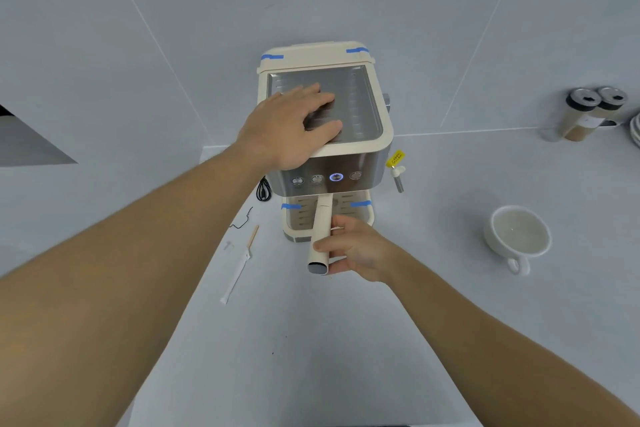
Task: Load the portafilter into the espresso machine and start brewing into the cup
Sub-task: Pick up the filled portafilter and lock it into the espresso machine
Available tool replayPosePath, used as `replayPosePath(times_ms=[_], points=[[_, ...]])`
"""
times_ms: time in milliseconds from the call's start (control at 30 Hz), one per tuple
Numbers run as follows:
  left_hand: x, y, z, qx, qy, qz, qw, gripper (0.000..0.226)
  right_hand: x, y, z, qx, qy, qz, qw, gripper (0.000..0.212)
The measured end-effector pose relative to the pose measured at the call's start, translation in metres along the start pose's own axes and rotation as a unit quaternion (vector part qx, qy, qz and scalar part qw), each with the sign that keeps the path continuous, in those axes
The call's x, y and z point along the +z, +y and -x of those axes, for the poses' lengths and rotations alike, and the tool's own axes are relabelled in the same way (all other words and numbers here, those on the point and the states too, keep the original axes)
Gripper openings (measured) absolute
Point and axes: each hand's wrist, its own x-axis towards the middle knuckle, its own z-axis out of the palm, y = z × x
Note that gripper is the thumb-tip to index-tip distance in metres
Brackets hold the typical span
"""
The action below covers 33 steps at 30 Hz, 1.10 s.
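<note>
Machine: espresso machine [329, 135] stands just beyond the grip, left hand [291, 128] flat and open on its top, bracing; one button [336, 177] glows.
Portafilter: portafilter [321, 236] handle points out from under the machine's front, right hand [356, 253] wrapped around it; whether it is locked cannot be told.
Cup: cup [517, 236] sits well right of the grip, not under the spout; placing it and starting the brew seem left.
Clutter: stirrer [240, 263] and cable [263, 189] left of the grip, jars [588, 113] far right; nothing blocks.
</note>
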Motion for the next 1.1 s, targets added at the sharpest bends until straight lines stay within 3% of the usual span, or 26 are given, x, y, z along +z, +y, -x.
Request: replayPosePath(times_ms=[200,1100], points=[[-0.001,0.002,0.001,0.002,0.004,0.005,1.0,0.053,0.017,0.004,-0.009,-0.016,0.018,-0.037,0.999,0.045],[0.002,-0.002,-0.002,-0.007,0.014,0.008,1.0,0.054,0.063,0.011,-0.04,-0.065,0.035,-0.178,0.981,0.048]])
